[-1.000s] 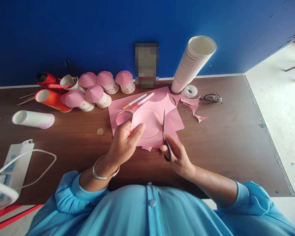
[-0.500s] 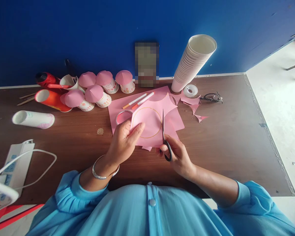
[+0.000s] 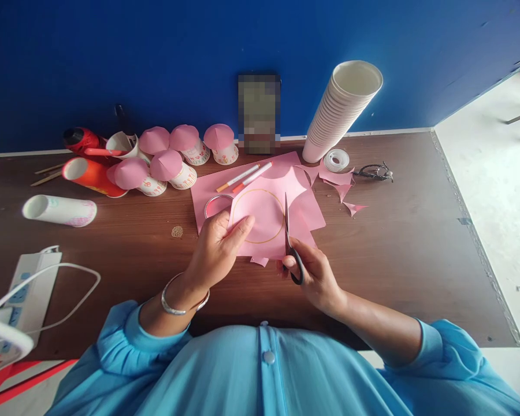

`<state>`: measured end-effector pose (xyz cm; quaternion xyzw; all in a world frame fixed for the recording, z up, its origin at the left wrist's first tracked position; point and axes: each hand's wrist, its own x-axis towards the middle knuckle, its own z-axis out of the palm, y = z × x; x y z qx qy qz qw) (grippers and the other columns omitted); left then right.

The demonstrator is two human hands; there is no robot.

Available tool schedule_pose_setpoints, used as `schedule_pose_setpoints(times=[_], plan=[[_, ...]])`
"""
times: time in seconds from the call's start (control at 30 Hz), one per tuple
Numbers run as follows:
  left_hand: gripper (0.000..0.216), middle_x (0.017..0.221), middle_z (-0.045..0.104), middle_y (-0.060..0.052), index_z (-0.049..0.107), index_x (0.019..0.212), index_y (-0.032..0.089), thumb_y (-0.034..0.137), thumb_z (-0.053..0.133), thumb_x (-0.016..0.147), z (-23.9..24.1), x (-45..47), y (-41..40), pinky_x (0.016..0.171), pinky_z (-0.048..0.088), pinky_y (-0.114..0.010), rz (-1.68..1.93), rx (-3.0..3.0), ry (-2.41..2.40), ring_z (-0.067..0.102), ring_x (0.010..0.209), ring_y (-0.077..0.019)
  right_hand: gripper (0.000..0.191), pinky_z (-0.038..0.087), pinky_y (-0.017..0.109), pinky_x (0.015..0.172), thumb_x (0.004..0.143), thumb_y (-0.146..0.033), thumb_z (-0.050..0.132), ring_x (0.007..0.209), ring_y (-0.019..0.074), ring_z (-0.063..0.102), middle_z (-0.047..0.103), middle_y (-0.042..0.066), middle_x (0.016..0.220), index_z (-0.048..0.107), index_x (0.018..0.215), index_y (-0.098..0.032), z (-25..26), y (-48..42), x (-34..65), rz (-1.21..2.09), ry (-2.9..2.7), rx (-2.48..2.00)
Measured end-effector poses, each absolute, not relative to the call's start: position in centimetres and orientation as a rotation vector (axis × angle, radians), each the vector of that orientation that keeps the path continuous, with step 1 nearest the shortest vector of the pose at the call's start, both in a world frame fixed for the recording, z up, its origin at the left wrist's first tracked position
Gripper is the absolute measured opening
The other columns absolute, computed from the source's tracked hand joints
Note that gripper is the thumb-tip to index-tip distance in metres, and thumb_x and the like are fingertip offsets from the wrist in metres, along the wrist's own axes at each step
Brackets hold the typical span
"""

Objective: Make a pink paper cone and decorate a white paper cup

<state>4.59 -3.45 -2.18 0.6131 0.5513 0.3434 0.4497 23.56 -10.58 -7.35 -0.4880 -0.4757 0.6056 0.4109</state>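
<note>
My left hand (image 3: pixel 219 248) pinches the left edge of a sheet of pink paper (image 3: pixel 262 216), thumb on top. A circle in a yellowish line is drawn on this sheet. In my right hand (image 3: pixel 312 271) are black-handled scissors (image 3: pixel 295 260), their blades at the right side of the circle and pointing away from me. Beneath lies a larger pink sheet (image 3: pixel 203 190) with two markers (image 3: pixel 252 177) on it. A round ring-rimmed object (image 3: pixel 218 205) sits beside my left hand, partly covered by the paper.
Decorated paper cups with pink cone tops (image 3: pixel 167 164) stand back left, near a red tube (image 3: pixel 93 176) and a white cup (image 3: pixel 59 210) on its side. A tall cup stack (image 3: pixel 344 110), tape roll (image 3: pixel 335 160), glasses (image 3: pixel 374 171) and pink scraps (image 3: pixel 340 188) are at right. A power strip (image 3: pixel 30 294) lies left.
The upper right part of the held sheet has dropped away from the blades and now lies lower. Both hands keep nearly the same place.
</note>
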Motion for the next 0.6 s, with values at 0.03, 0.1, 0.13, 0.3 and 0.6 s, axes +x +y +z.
schedule_pose_setpoints(times=[0.03,0.1,0.13,0.3,0.6], plan=[[0.041,0.059,0.035,0.005,0.041,0.063,0.021,0.036,0.063,0.093,-2.12,4.59,-3.41,0.056,0.032,-0.026,0.852,1.517,1.36,0.032,0.059,-0.0108,0.056,0.046,0.025,0.053,0.091,-0.076,0.06,0.057,0.0125,0.054,0.055,-0.001,0.065,0.056,0.08,-0.022,-7.36,-10.59,23.57,1.523,-1.201,-1.228],[0.037,0.059,0.038,0.004,0.045,0.064,0.021,0.036,0.063,0.093,-2.02,4.6,-3.34,0.057,0.035,-0.026,0.852,1.519,1.349,0.035,0.06,-0.0112,0.055,0.046,0.025,0.052,0.092,-0.076,0.06,0.057,0.0125,0.053,0.055,-0.001,0.065,0.056,0.08,-0.022,-7.35,-10.59,23.58,1.519,-1.21,-1.228],[0.035,0.06,0.04,0.004,0.047,0.065,0.02,0.035,0.063,0.093,-1.99,4.59,-3.32,0.057,0.037,-0.026,0.853,1.519,1.345,0.037,0.06,-0.0115,0.055,0.046,0.025,0.053,0.092,-0.075,0.06,0.057,0.0125,0.053,0.055,-0.001,0.065,0.056,0.081,-0.022,-7.33,-10.6,23.59,1.518,-1.214,-1.228],[0.034,0.06,0.044,0.003,0.049,0.065,0.021,0.034,0.064,0.093,-1.97,4.52,-3.34,0.065,0.045,-0.026,0.859,1.499,1.339,0.046,0.064,-0.0132,0.056,0.045,0.025,0.053,0.092,-0.075,0.06,0.056,0.0123,0.052,0.054,-0.002,0.063,0.055,0.078,-0.022,-7.22,-10.63,23.58,1.508,-1.218,-1.224],[0.032,0.059,0.044,0.002,0.054,0.065,0.02,0.034,0.064,0.092,-1.58,4.43,-3.33,0.068,0.05,-0.027,0.865,1.528,1.355,0.053,0.068,-0.0166,0.053,0.045,0.025,0.051,0.095,-0.073,0.058,0.054,0.0121,0.051,0.055,-0.002,0.062,0.058,0.082,-0.022,-7.26,-10.5,23.62,1.485,-1.263,-1.199]])
